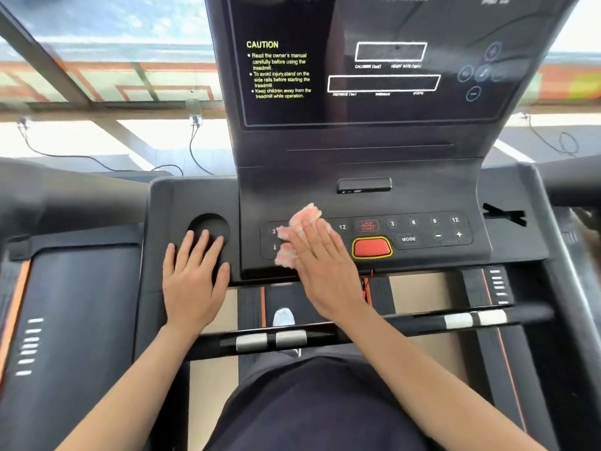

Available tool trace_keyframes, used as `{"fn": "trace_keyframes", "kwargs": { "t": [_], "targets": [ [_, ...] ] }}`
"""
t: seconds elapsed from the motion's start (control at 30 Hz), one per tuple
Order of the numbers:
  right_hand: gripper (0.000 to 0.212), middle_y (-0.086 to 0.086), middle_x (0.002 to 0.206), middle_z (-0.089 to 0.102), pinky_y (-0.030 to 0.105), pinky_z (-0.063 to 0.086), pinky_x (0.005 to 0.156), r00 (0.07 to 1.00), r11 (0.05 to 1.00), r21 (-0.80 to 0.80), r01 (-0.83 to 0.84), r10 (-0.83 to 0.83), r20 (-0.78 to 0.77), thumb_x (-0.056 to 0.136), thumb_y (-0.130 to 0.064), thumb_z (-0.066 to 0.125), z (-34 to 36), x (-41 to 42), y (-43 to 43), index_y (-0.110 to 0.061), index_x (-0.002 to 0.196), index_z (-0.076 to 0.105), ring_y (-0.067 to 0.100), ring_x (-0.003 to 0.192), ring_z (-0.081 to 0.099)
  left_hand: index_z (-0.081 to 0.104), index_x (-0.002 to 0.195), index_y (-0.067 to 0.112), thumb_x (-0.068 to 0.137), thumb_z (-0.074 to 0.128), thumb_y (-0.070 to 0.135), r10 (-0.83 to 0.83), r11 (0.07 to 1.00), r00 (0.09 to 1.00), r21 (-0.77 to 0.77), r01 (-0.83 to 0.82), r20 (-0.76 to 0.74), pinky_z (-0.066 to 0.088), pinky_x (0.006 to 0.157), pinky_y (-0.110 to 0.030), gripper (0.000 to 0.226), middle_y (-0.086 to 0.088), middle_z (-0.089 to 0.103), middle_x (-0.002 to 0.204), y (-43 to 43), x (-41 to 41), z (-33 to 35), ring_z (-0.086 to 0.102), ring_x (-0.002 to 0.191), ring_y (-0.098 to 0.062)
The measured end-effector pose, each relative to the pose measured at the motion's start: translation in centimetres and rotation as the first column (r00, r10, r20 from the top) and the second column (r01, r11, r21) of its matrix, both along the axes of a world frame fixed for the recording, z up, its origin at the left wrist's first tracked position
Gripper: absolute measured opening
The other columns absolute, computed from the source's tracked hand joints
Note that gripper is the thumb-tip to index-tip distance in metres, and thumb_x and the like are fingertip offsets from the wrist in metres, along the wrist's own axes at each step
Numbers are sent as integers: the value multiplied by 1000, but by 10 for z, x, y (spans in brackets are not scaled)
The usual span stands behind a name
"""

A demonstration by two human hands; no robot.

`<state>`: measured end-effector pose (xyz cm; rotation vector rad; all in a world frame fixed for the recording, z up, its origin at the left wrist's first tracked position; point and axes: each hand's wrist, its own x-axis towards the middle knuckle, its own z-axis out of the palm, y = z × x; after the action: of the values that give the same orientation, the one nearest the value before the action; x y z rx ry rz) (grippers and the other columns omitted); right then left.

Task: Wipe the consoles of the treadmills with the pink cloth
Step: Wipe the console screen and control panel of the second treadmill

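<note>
Pink crumpled cloth (304, 218) lies at the left end of the key row on the black treadmill console (364, 164), mid-frame, pressed under our right hand (322, 258). That grip is wide, with straight fingers and nothing pinched. The row runs left to right, so most keys and the red oval stop button (372, 247) lie right of the cloth. Our left hand (192, 275) rests flat by the round cup recess (208, 222), holding nothing. Keys beneath the cloth are hidden, and the display's top is cut off.

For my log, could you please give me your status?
Right hand flat, pressing pink cloth on button panel. Left hand flat over cup holder. Red button close by.
</note>
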<state>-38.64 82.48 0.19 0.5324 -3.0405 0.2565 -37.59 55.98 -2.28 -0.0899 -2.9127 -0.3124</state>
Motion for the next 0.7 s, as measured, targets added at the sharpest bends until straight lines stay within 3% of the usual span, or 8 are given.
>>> {"fn": "trace_keyframes", "kwargs": {
  "t": [0.1, 0.27, 0.5, 0.7],
  "targets": [
    [54, 4, 168, 23, 45, 16, 127, 992, 992, 6, 123, -123, -2, 108, -29, 36, 3, -3, 21, -29, 161, 25, 30, 157, 15, 54, 147, 18, 101, 41, 41, 52, 998, 999, 33, -52, 14, 21, 122, -59, 54, -11, 51, 153, 13, 3, 3, 37, 149, -35],
    [54, 5, 166, 29, 48, 20, 125, 976, 976, -20, 217, -217, -15, 107, -29, 38, -2, -4, 51, -27, 160, 29, 31, 155, 21, 42, 155, 21, 100, 37, 50, 24, 994, 996, 103, -33, 89, 19, 121, -60, 62, -10, 42, 160, 45, 8, 12, 34, 151, -33],
    [52, 6, 165, 32, 48, 24, 124, 951, 951, -47, 307, -308, -18, 107, -34, 34, -2, 0, 98, -30, 159, 27, 32, 154, 26, 31, 159, 16, 87, 36, 79, 116, 993, 978, -2, -117, 175, 10, 122, -62, 96, -8, 33, 165, 80, 15, 8, 24, 153, -39],
    [52, 7, 165, 31, 48, 24, 123, 930, 930, -22, 368, -368, -17, 109, -35, 27, -1, 7, 158, -24, 160, 29, 34, 153, 27, 30, 159, 13, 85, 38, 79, 192, 981, 962, -10, -194, 192, 13, 120, -65, 99, -11, 33, 165, 94, 15, 6, 22, 153, -42]
  ]
}}
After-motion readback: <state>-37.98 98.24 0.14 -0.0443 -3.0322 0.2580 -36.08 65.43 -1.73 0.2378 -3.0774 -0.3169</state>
